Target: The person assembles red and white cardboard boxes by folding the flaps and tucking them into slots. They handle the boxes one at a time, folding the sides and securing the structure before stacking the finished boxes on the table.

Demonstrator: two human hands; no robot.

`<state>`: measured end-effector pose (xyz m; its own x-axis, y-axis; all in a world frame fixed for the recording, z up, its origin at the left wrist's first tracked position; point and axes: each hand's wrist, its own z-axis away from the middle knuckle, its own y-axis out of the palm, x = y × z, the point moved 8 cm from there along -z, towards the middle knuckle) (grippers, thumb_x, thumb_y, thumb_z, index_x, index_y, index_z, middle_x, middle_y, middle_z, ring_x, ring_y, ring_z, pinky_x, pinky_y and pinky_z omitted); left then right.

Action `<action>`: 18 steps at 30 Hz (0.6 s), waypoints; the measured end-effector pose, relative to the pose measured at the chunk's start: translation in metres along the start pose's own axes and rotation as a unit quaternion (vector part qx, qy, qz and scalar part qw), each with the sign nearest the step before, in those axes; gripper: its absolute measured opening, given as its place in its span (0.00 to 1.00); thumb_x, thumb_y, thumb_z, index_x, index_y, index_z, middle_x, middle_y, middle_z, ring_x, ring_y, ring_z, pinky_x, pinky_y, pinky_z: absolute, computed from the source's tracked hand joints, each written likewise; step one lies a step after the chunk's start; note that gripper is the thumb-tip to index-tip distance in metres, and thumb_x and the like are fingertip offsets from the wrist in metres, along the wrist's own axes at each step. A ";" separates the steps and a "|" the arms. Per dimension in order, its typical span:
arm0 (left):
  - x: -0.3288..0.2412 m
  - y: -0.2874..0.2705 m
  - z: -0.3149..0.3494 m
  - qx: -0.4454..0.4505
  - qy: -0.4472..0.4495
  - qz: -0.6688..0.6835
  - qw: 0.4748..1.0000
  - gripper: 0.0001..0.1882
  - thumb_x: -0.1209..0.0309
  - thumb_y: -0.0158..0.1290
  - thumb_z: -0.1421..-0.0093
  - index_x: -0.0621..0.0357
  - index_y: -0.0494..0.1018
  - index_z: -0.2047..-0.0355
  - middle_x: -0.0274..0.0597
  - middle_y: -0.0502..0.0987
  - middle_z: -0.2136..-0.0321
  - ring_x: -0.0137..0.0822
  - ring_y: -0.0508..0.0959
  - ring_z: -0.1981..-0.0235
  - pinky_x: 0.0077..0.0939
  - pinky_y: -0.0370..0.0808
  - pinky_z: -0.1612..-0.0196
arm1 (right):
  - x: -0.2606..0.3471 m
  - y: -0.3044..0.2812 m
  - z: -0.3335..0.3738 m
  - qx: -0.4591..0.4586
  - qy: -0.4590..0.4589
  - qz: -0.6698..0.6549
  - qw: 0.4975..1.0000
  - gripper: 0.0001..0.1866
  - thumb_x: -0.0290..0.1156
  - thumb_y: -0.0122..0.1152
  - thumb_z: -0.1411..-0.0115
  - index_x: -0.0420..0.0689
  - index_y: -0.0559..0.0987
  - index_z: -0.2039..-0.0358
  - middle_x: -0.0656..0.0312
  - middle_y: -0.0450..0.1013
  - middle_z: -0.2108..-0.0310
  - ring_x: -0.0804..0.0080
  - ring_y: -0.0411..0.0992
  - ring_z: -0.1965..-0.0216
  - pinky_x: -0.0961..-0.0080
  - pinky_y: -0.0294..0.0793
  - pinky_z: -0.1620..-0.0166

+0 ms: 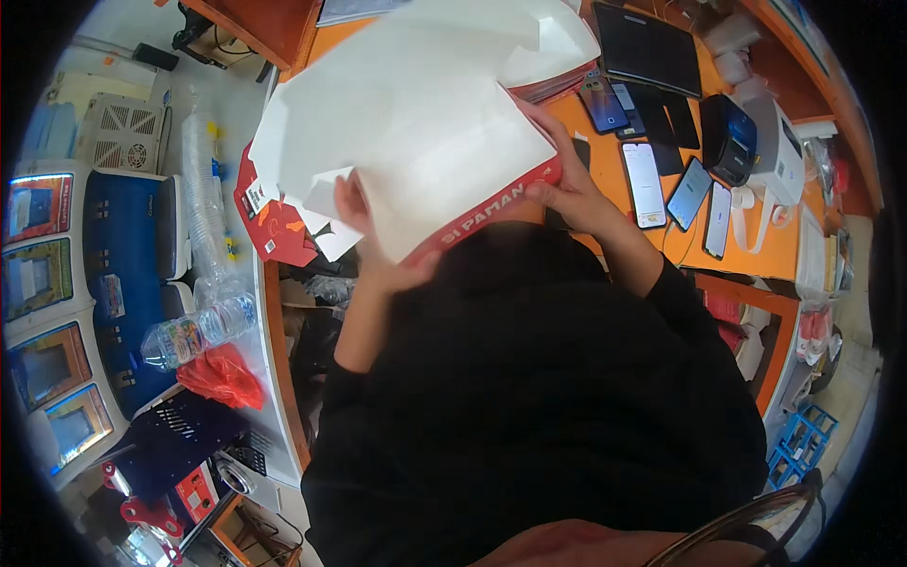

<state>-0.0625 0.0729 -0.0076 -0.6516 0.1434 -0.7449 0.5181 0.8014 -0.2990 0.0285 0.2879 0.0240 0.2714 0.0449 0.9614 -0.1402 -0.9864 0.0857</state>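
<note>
Between left hand [389, 268] and right hand [573, 187], a red-sided white carton [453, 156], each hand pinching one end.

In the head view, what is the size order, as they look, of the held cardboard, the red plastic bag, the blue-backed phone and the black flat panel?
1. Held cardboard
2. Black flat panel
3. Red plastic bag
4. Blue-backed phone

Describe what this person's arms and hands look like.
The left hand and right hand are ungloved. The plain black fabric left sleeve and matching black right sleeve stop short of the wrists, leaving some forearm bare. No watch shows; both hands are partly hidden, so I cannot rule out rings.
</note>
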 end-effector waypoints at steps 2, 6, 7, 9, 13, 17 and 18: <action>0.015 0.023 -0.004 0.097 -0.047 -0.116 0.987 0.68 0.60 0.66 0.56 0.62 0.23 0.32 0.60 0.45 0.34 0.51 0.45 0.30 0.43 0.49 0.32 | -0.025 -0.014 0.010 0.007 0.023 0.110 0.994 0.46 0.42 0.72 0.47 0.48 0.57 0.33 0.51 0.48 0.30 0.58 0.44 0.28 0.61 0.46 0.31; 0.051 0.043 0.015 0.130 -0.204 0.037 0.969 0.69 0.71 0.70 0.63 0.63 0.28 0.33 0.58 0.44 0.34 0.53 0.50 0.31 0.44 0.49 0.31 | -0.062 -0.030 0.039 0.001 0.087 0.194 0.977 0.39 0.41 0.70 0.47 0.45 0.65 0.36 0.51 0.52 0.31 0.57 0.47 0.29 0.61 0.46 0.30; 0.058 0.045 0.020 0.119 -0.242 0.100 0.958 0.69 0.71 0.70 0.64 0.62 0.28 0.33 0.57 0.45 0.34 0.53 0.50 0.31 0.44 0.49 0.31 | -0.059 -0.029 0.042 0.002 0.080 0.204 0.976 0.39 0.39 0.70 0.47 0.46 0.65 0.37 0.51 0.52 0.31 0.56 0.48 0.29 0.61 0.47 0.30; 0.064 0.040 0.027 0.092 -0.238 0.105 0.961 0.68 0.70 0.71 0.63 0.61 0.32 0.32 0.56 0.48 0.36 0.52 0.51 0.32 0.44 0.49 0.31 | -0.052 -0.026 0.044 0.006 0.066 0.226 0.972 0.38 0.35 0.71 0.48 0.48 0.66 0.37 0.49 0.52 0.31 0.53 0.49 0.30 0.61 0.49 0.31; 0.047 0.011 0.025 0.073 -0.169 -0.053 0.981 0.62 0.67 0.71 0.62 0.59 0.41 0.33 0.53 0.51 0.38 0.50 0.54 0.35 0.46 0.51 0.32 | -0.018 -0.037 0.024 -0.084 -0.047 0.313 0.945 0.29 0.33 0.67 0.44 0.47 0.71 0.42 0.50 0.59 0.35 0.53 0.57 0.34 0.62 0.56 0.34; 0.025 -0.032 0.015 -0.028 -0.060 -0.208 0.976 0.58 0.64 0.73 0.63 0.60 0.48 0.37 0.51 0.52 0.44 0.47 0.58 0.41 0.43 0.65 0.41 | 0.024 -0.046 -0.023 -0.185 -0.160 0.403 0.882 0.17 0.31 0.62 0.42 0.45 0.77 0.51 0.53 0.73 0.49 0.54 0.69 0.45 0.62 0.66 0.42; 0.028 -0.040 0.015 -0.058 -0.069 -0.223 0.971 0.58 0.63 0.74 0.63 0.60 0.49 0.37 0.51 0.51 0.44 0.47 0.58 0.41 0.43 0.65 0.42 | 0.031 -0.047 -0.037 -0.182 -0.171 0.432 0.867 0.17 0.32 0.61 0.41 0.45 0.78 0.51 0.52 0.75 0.51 0.54 0.70 0.46 0.63 0.67 0.44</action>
<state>-0.0934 0.0360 -0.0258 -0.7116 -0.3061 -0.6323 0.1304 0.8269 -0.5470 0.0078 0.3413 0.0596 0.1731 -0.7966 0.5792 -0.7063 -0.5103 -0.4907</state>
